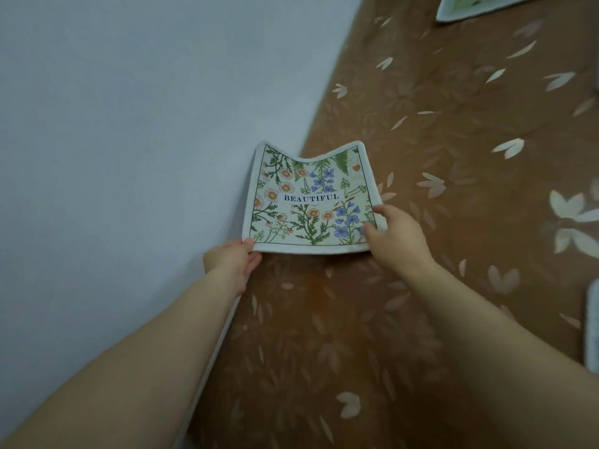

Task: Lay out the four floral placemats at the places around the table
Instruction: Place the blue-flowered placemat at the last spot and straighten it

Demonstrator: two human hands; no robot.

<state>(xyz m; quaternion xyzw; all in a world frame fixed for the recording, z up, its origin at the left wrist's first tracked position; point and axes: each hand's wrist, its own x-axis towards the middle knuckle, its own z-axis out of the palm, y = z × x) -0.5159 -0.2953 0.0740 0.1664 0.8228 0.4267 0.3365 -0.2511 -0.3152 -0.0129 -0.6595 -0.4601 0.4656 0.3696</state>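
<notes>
I see the surface point(421, 222) under a brown cloth printed with pale petals, its left edge running along a pale wall. One mat point(466, 6) lies at the far edge, cut off by the frame. Another pale mat edge point(592, 325) shows at the right; its print is hidden.

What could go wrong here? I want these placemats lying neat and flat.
The placemat, pinched at its near corners by the left hand and right hand, sags mid far edge, so it may land creased. It overlaps the table's edge by the wall, so it could overhang or slip.
</notes>
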